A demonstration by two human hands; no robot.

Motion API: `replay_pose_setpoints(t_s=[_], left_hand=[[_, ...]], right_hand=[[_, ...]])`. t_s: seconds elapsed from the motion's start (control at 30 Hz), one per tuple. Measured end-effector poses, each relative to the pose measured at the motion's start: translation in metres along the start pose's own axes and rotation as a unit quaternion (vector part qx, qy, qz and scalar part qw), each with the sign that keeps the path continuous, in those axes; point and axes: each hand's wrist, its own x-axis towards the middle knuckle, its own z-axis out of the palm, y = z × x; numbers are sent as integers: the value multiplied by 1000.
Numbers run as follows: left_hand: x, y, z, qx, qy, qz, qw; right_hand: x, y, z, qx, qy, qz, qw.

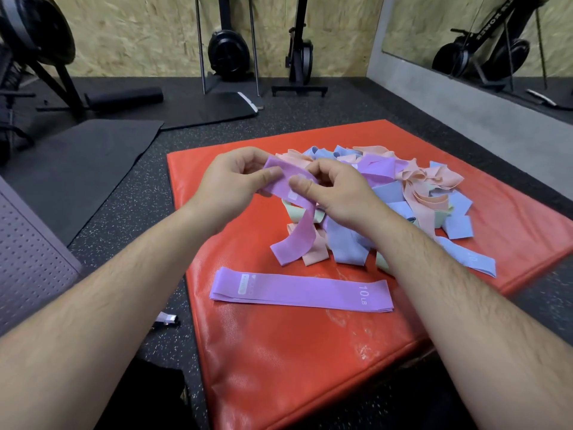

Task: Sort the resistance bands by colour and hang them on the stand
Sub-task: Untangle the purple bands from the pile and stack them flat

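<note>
Here, left hand [231, 178] and right hand [333, 193] pinching a purple band [290, 218], above red mat [279, 352]

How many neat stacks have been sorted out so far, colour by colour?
Purple stack: 1
Pink: 0
Blue: 0
Green: 0
Total: 1
Those other colours lie mixed in the heap; the left hand and right hand hold one more purple band.

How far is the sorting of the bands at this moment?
Done: a purple stack lies flat on the red mat. In hand: the left hand and right hand pinch another purple band. Left: the mixed pile is unsorted; no stand or hung band is in view.
</note>
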Motion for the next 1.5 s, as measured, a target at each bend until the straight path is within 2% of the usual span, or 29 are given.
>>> replay_pose_setpoints(t_s=[0.13, 0.37, 0.63, 0.8, 1.03, 1.17, 1.3, 1.5], left_hand=[[-2, -3, -4, 9, 23, -12, 1000], [-8, -2, -15, -3, 100, -9, 995], [-17, -5, -32, -35, 131, -62, 989], [-25, -17, -39, -6, 160, -125, 979], [-44, -45, -41, -12, 144, -232, 962], [-60, -57, -37, -5, 113, -281, 953], [-76, -65, -38, 61, 85, -282, 954], [-91, -82, -37, 129, 60, -273, 951]], right_hand=[[0, 11, -10, -35, -64, 27, 997], [-11, 20, -34, -108, -112, 54, 986], [-35, 25, -68, -203, -110, 111, 967], [-53, 33, -92, -228, -129, 154, 953], [-80, 49, -99, -171, -98, 186, 962], [-92, 63, -99, -102, -83, 217, 967], [-105, 68, -92, -38, -91, 266, 959], [-118, 75, -75, -101, -98, 262, 955]])
